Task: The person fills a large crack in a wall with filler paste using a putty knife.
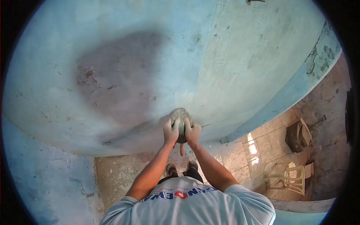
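Observation:
Both of my hands hold a rounded, dust-covered hand tool (182, 129) against the blue painted wall (187, 67). A short brown handle-like end points down from it; its exact kind I cannot make out. My left hand (171, 131) grips the left side, and my right hand (192, 131) grips the right side, thumbs toward the middle. Pale dust coats both hands. Just above the tool, the wall carries light scrape marks. The tool's face against the wall is hidden.
Peeling patches and a dark shadow (123, 71) mark the wall at left. A plastic chair (292, 178) and a dark boxy object (297, 137) stand on the tiled floor (238, 159) at right. A nail or hook (255, 1) sticks out at the top.

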Action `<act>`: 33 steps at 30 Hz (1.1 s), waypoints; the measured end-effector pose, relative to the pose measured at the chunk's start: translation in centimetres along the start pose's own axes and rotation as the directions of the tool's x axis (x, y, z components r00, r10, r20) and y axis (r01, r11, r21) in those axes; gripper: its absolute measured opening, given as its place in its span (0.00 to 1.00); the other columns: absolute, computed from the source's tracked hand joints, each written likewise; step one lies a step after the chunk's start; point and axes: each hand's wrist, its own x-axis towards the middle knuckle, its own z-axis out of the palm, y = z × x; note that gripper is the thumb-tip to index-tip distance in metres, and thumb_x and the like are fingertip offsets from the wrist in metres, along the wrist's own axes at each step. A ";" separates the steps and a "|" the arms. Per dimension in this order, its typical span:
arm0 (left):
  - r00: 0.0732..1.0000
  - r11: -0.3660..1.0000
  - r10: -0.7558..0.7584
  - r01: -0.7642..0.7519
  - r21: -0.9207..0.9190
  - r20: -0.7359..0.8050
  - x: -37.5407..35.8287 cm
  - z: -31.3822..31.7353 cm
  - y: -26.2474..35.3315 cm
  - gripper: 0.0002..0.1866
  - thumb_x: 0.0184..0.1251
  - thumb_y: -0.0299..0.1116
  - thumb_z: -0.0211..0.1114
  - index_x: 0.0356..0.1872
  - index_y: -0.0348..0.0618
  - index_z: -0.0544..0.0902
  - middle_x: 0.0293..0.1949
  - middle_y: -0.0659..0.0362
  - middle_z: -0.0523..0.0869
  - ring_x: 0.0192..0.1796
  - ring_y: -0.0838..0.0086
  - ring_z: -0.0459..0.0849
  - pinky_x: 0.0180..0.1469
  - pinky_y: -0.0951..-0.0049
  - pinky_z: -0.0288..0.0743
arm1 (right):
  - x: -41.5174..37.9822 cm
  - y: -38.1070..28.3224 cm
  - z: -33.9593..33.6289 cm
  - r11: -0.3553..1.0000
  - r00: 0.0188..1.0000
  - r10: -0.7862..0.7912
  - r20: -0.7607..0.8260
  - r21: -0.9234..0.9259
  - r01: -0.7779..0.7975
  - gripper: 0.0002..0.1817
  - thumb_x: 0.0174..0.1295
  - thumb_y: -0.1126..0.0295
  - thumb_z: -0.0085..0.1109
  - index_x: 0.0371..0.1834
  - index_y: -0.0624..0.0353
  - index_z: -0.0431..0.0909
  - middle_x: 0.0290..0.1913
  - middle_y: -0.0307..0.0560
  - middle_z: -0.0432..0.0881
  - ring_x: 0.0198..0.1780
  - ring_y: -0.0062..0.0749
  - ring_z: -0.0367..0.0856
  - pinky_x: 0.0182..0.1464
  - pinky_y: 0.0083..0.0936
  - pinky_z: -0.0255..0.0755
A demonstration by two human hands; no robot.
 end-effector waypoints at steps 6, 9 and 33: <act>0.998 0.991 -0.055 0.057 -0.123 0.021 4.4 -0.8 8.7 0.19 0.79 0.40 0.64 0.53 0.30 0.85 0.46 0.45 0.91 0.48 0.58 0.89 0.51 0.59 0.78 | 4.5 -6.0 0.3 0.999 0.991 0.041 0.128 -0.011 -0.040 0.17 0.75 0.61 0.64 0.47 0.68 0.89 0.29 0.49 0.88 0.34 0.21 0.79 0.39 0.29 0.76; 0.996 0.987 -0.086 0.090 -0.136 0.029 3.0 -0.9 7.0 0.18 0.79 0.39 0.64 0.53 0.30 0.85 0.46 0.46 0.91 0.50 0.60 0.89 0.52 0.59 0.78 | 2.6 -4.9 0.1 0.999 0.996 0.044 0.080 0.010 -0.045 0.17 0.75 0.62 0.64 0.42 0.68 0.88 0.28 0.47 0.85 0.33 0.21 0.77 0.37 0.29 0.74; 0.976 0.976 -0.216 0.218 -0.028 0.039 -0.2 0.0 -3.8 0.18 0.80 0.42 0.63 0.52 0.33 0.85 0.42 0.50 0.89 0.45 0.64 0.86 0.48 0.60 0.78 | -0.6 4.1 0.4 0.990 0.985 0.141 0.099 0.014 -0.143 0.18 0.72 0.60 0.67 0.38 0.69 0.85 0.24 0.52 0.80 0.29 0.22 0.73 0.35 0.32 0.74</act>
